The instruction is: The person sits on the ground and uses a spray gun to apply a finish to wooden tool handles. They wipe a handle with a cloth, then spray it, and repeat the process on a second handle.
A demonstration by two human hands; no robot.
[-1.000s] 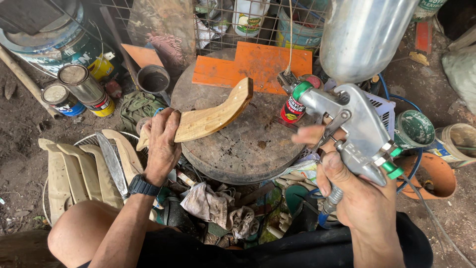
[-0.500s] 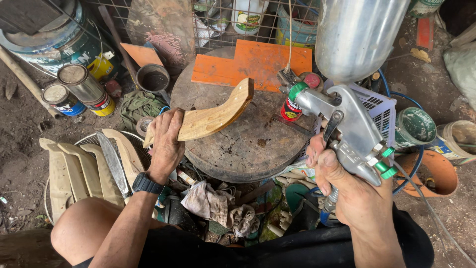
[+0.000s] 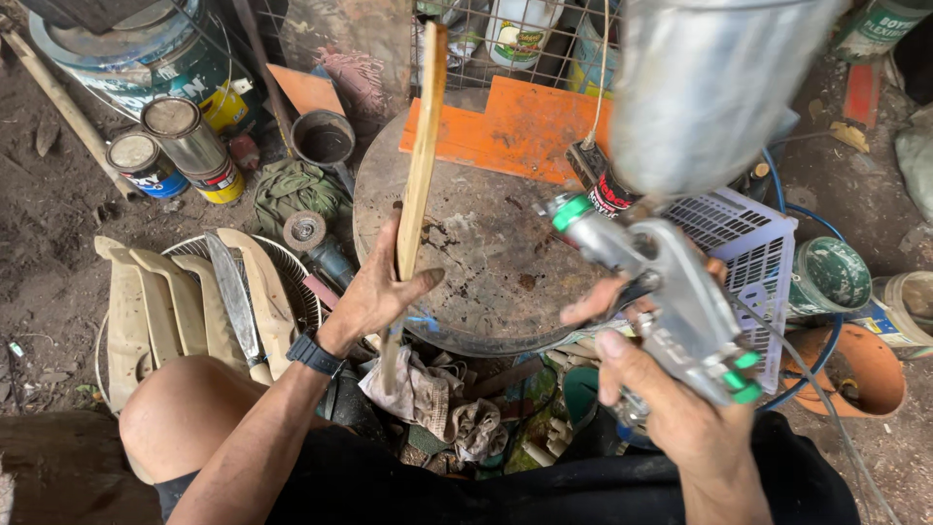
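Observation:
My left hand grips a thin curved wooden piece and holds it upright on its edge over a round rusty drum top. My right hand is closed around the handle of a metal spray gun with a large silver cup on top and green knobs at the back. The gun's green-ringed nozzle points left toward the wooden piece, a short gap away. I wear a dark watch on my left wrist.
Several similar pale wooden pieces and a long blade lie on a wire grille at the left. Paint tins stand at the upper left. An orange board leans behind the drum. A white plastic crate and blue hose sit on the right.
The wooden piece lay flat on the drum top before; my left hand has turned it upright on edge. The spray gun has come closer and lower, toward the wood.

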